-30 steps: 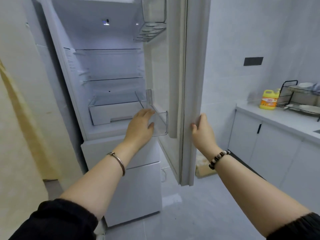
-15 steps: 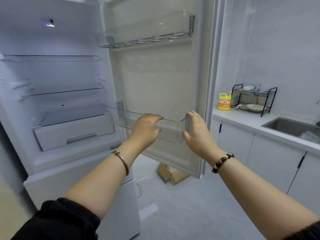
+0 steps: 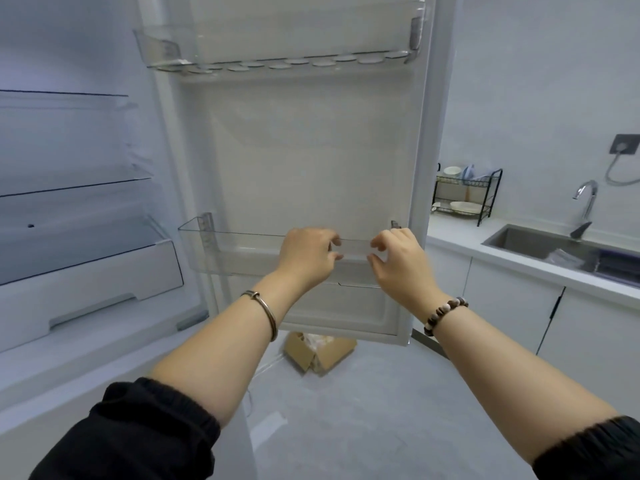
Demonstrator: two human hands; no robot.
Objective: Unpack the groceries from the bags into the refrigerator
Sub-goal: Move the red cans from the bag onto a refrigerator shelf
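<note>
The refrigerator stands open and I see no food on its glass shelves or in its white drawer. Its door is swung wide and faces me. A clear lower door bin spans the door at hand height. My left hand curls over the bin's front rim near the middle. My right hand pinches the same rim close to its right end. A clear upper door bin sits near the top. No grocery bags are in view.
A brown cardboard box lies on the grey floor under the door. To the right runs a white counter with a steel sink, a faucet and a black dish rack holding plates.
The door has swung fully open and my view has turned to face it. My right hand left the door's edge and joined my left hand on the lower door bin's rim.
</note>
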